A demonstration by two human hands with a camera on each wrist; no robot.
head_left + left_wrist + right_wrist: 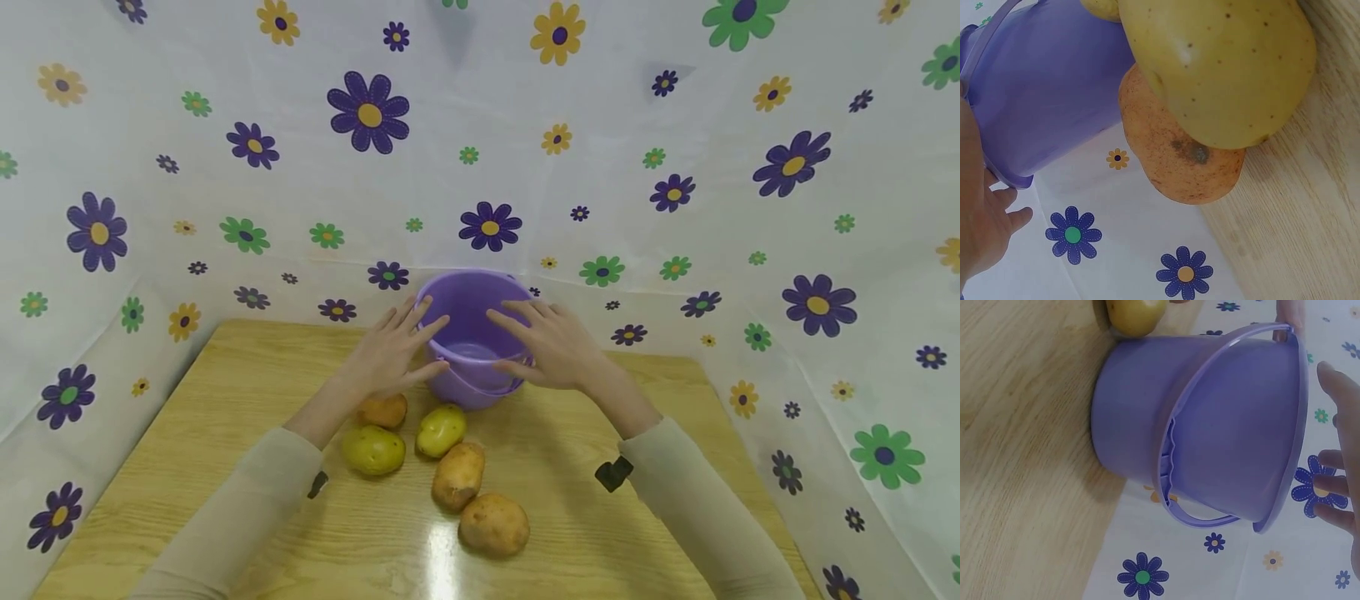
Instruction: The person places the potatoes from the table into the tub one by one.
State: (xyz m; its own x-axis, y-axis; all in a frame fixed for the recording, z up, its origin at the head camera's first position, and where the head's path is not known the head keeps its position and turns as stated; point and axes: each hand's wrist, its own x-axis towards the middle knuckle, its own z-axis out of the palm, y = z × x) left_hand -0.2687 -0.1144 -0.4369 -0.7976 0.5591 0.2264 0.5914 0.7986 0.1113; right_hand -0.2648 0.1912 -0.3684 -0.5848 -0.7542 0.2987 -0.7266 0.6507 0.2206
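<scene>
A purple bucket (474, 312) stands upright at the back of the table, its handle (1169, 456) hanging down at the front. My left hand (393, 348) is at the bucket's left rim, fingers spread; in the left wrist view its fingers (1017, 219) show right by the rim. Over the right rim my right hand (553, 346) hovers with fingers spread, and the right wrist view shows a gap between it and the bucket. Below my left hand lie a reddish-brown potato (386, 411) and a yellow-green potato (373, 451). Another yellow-green potato (441, 431) lies before the bucket.
Two brown potatoes, one (458, 477) behind the other (494, 525), lie nearer the table's front. A white cloth with printed flowers (420, 192) surrounds the wooden table (577, 517) at the back and both sides.
</scene>
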